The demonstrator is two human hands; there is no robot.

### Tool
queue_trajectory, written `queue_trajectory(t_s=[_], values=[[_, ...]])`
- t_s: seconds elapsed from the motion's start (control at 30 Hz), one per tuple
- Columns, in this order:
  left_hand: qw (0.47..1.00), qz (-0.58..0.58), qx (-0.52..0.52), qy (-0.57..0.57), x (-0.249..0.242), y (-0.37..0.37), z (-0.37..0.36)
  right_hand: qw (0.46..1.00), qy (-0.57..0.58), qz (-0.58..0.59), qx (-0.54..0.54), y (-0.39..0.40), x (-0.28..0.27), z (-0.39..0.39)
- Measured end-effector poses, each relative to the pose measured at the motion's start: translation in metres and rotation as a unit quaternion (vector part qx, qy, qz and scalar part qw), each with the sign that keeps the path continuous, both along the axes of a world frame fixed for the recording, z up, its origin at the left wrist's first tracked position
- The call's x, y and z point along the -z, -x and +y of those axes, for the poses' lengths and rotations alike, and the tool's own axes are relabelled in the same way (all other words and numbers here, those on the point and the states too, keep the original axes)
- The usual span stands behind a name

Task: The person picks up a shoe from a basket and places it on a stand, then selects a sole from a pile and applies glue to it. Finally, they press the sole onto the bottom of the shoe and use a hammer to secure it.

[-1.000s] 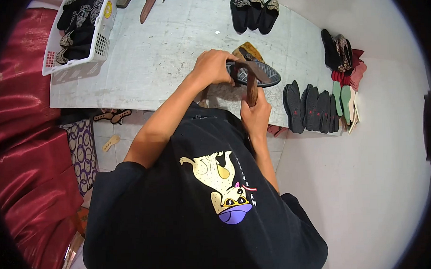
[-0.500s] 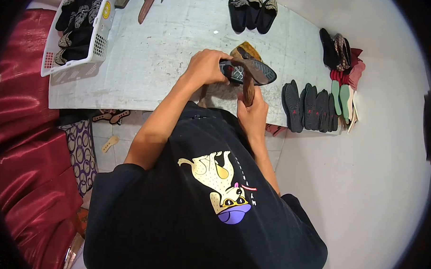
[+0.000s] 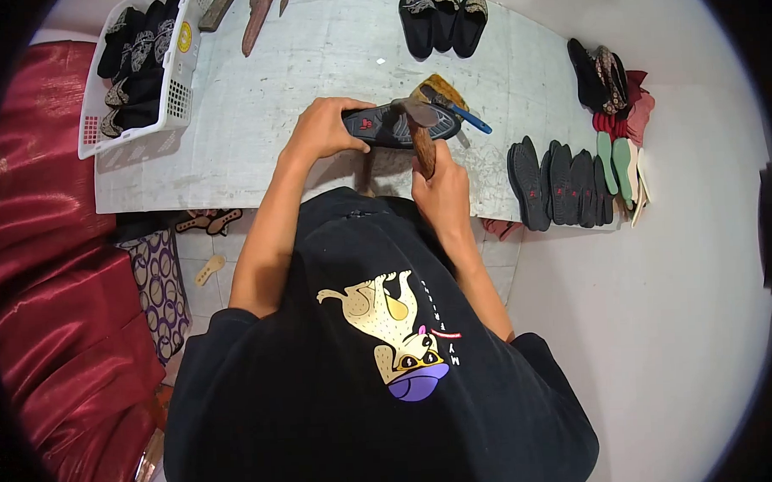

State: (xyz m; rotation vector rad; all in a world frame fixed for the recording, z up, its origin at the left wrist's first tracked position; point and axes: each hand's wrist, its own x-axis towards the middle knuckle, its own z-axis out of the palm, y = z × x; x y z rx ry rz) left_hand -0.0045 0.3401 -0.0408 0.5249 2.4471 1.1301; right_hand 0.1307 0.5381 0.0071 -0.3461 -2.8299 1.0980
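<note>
My left hand [image 3: 324, 128] grips the heel end of a black slipper [image 3: 374, 128], which is turned so that its patterned sole with a red mark faces up. A hammer [image 3: 423, 155] is in my right hand [image 3: 442, 188], with my fingers wrapped round its wooden handle. Its metal head lies over the front half of the sole; whether it touches cannot be made out. Just beyond the slipper sits a yellowish-brown container or block [image 3: 440, 88], partly hidden, with a blue-handled brush [image 3: 474, 121] on it.
A white basket [image 3: 177, 104] of black slippers stands at the left. Tools, including pliers [image 3: 259, 20], lie along the far edge. Black slippers [image 3: 440, 22] stand at the back. Several black soles [image 3: 558, 188] and green insoles [image 3: 623, 165] line the right end of the table [image 3: 254, 118].
The slipper and my left hand have shifted left, showing more of the sole. The hammer has also moved left, and the blue brush handle has come into view.
</note>
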Motion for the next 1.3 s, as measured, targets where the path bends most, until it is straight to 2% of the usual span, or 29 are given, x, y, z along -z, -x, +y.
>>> queue_trajectory(t_s=[0.23, 0.3, 0.4, 0.53, 0.6, 0.67, 0.73, 0.83, 0.9, 0.97, 1.0, 1.07, 1.17, 1.27, 1.3], values=[[0.999, 0.032, 0.028, -0.011, 0.006, -0.004, -0.004, 0.996, -0.025, -0.08, -0.032, 0.002, 0.006, -0.004], [0.991, 0.127, 0.041, 0.019, 0.011, -0.009, 0.0, 0.997, -0.04, -0.064, -0.032, 0.004, 0.013, -0.003], [0.995, 0.084, 0.042, 0.024, 0.011, -0.01, 0.008, 0.997, -0.022, -0.049, -0.053, 0.01, 0.007, 0.002], [0.995, 0.081, 0.044, 0.031, 0.009, -0.015, 0.007, 0.997, 0.02, -0.056, -0.049, 0.01, -0.022, 0.001], [0.996, 0.084, 0.033, 0.023, 0.007, -0.013, 0.008, 0.999, 0.03, -0.005, -0.038, 0.013, -0.025, -0.001], [0.996, 0.078, 0.035, 0.029, 0.008, -0.012, 0.009, 0.999, -0.018, 0.014, -0.041, 0.013, -0.011, 0.004], [0.996, 0.071, 0.032, 0.038, 0.009, -0.009, 0.009, 0.993, -0.063, -0.066, -0.077, 0.013, -0.009, 0.007], [0.998, 0.038, 0.032, 0.038, 0.015, -0.011, 0.006, 0.996, -0.031, -0.038, -0.074, 0.011, -0.014, 0.003], [0.996, 0.08, 0.029, 0.032, 0.016, -0.01, 0.008, 0.996, -0.037, -0.042, -0.071, 0.005, -0.001, 0.002], [0.996, 0.072, 0.033, 0.03, 0.012, -0.01, 0.009, 0.992, -0.039, -0.093, -0.073, 0.002, 0.003, 0.008], [0.997, 0.068, 0.034, 0.032, 0.009, -0.01, 0.009, 0.992, -0.042, -0.095, -0.075, 0.001, -0.001, 0.009], [0.995, 0.088, 0.027, 0.033, 0.011, -0.014, 0.008, 0.998, 0.016, -0.026, -0.046, 0.0, -0.01, 0.006], [0.994, 0.107, 0.024, 0.025, 0.015, -0.013, 0.005, 1.0, 0.018, 0.015, -0.011, 0.0, 0.007, 0.005], [0.995, 0.092, 0.043, 0.009, 0.016, -0.018, 0.006, 0.997, -0.043, -0.068, -0.017, 0.009, -0.007, 0.002], [0.995, 0.086, 0.05, 0.009, 0.012, -0.01, 0.003, 0.997, -0.04, -0.059, -0.008, 0.009, -0.014, -0.004]])
